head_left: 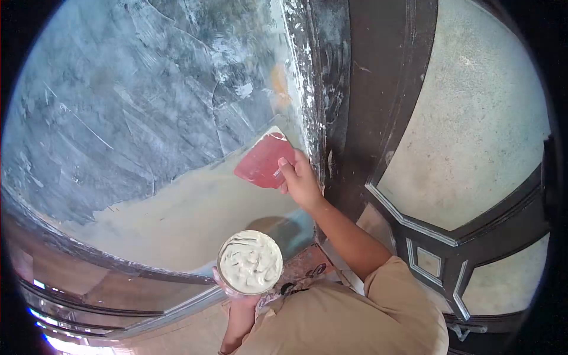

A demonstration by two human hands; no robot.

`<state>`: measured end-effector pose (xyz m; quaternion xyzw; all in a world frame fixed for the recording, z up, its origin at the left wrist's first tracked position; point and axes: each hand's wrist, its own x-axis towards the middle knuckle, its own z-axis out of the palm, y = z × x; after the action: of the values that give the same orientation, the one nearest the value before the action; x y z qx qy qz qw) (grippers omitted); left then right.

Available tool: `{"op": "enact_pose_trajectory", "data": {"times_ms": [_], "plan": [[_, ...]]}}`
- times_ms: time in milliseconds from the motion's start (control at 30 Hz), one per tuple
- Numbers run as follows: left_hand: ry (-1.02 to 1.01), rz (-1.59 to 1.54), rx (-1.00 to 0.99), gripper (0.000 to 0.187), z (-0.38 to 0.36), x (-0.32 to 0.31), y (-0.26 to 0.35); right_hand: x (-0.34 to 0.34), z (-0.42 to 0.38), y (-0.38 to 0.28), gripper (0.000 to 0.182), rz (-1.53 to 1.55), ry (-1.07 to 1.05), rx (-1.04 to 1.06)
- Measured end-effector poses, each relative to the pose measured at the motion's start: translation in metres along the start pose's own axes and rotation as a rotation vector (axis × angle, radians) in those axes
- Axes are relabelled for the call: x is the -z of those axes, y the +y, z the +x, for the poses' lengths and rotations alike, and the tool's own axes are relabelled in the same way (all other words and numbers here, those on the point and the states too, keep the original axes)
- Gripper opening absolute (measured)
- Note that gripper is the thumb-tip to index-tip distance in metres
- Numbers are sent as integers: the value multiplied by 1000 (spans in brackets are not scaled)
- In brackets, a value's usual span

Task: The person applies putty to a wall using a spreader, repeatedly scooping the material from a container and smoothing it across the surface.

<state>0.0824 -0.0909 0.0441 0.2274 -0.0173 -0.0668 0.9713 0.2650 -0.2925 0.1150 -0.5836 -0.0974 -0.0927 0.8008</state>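
Observation:
My right hand (302, 180) grips a red flat putty spreader (264, 161), thumb on its face, with pale paste along its upper edge. The spreader lies close against the wall panel (136, 100), near the panel's right border. Below, my left hand (232, 290) holds up a round tub of cream-coloured putty (251, 262), its fingers curled round the side and partly hidden beneath it. A smooth band of pale putty (177, 219) covers the lower part of the panel, while the upper part is streaky blue-grey.
Dark wooden trim (331, 89), flecked with white, borders the panel on the right. Beyond it are pale inset panels (473, 118) with dark frames. A red box (307, 266) with dark lettering stands low behind the tub. A ledge (118, 260) runs along the panel's lower left.

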Motion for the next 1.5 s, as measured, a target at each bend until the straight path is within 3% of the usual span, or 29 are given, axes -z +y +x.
{"op": "enact_pose_trajectory", "data": {"times_ms": [67,200,333,400,467,633,667,733,800,867,933,967,1100,1233,1333,1367,1433,1500], "plan": [[-63,36,6,84,-2,-3,1,7,-9,31,28,-50,1,-40],[20,12,-10,83,-11,0,6,32,-75,99,28,89,90,-433],[-4,78,-67,81,-21,7,11,38,-100,117,28,70,92,-510],[5,58,-54,80,-23,7,13,24,-74,80,30,46,123,-327],[1,39,-34,80,-20,3,14,9,-44,38,31,113,16,-85],[66,-12,-17,82,-26,0,22,-25,-12,-13,31,103,-28,-62],[89,-5,-19,82,-29,1,23,-24,-15,-2,31,103,-25,-61],[35,35,-20,82,-33,8,28,-18,-27,54,29,-212,73,-16],[58,2,-4,82,-37,10,33,-2,-63,124,29,-199,124,-27],[96,-12,-33,83,-44,18,34,15,-112,166,30,-203,139,-443],[36,196,-134,80,-47,35,38,29,-142,181,31,-196,69,-551],[30,150,-92,76,-51,37,40,28,-140,176,31,-197,68,-549],[117,203,-100,77,-58,49,41,-1,-110,107,31,7,15,-353],[57,24,9,79,-56,35,45,-54,-60,19,30,-231,-214,112],[-96,276,-60,77,-60,25,48,-68,-45,-2,31,-471,-58,49],[-102,117,-54,77,-59,24,46,-60,-37,27,30,-461,62,120],[-67,112,-40,77,-61,17,51,-36,-42,73,30,-273,176,70],[-11,61,-30,77,-61,16,51,0,-64,147,34,-439,309,184]]}}
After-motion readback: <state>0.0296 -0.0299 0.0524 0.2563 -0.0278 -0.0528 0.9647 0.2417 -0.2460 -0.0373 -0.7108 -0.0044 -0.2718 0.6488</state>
